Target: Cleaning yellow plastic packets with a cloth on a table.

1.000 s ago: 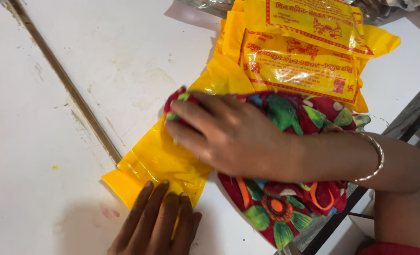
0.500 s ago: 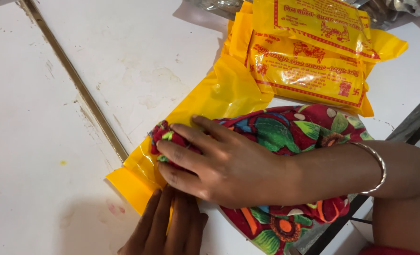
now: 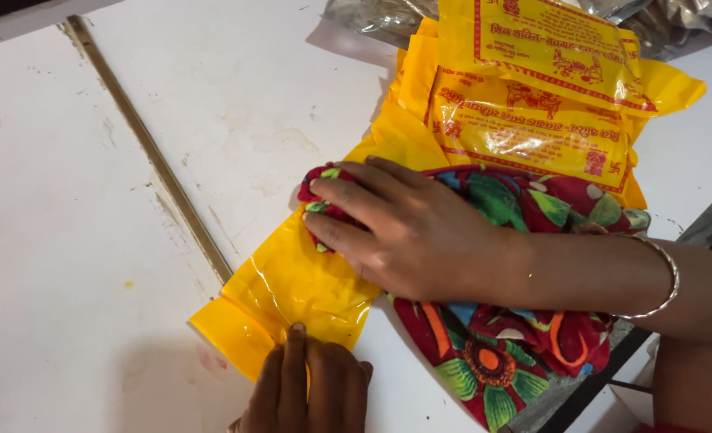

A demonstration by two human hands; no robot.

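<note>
One floral cloth (image 3: pixel 524 321) lies on one empty yellow bag (image 3: pixel 292 293), its long axis running from the near-left corner toward two printed yellow packets (image 3: pixel 532 104) (stacked) on the white desk (image 3: pixel 67 240). The right hand (image 3: pixel 404 228) presses flat, fingers extended, on the cloth; the left hand (image 3: pixel 312 393) pins the bag's near end, fingers together.

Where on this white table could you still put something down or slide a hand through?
The white table is bare left of the thin brass strip, and between that strip and the yellow plastic bag. The right side is crowded: stacked yellow packets, red floral cloth, right hand, left hand.
</note>
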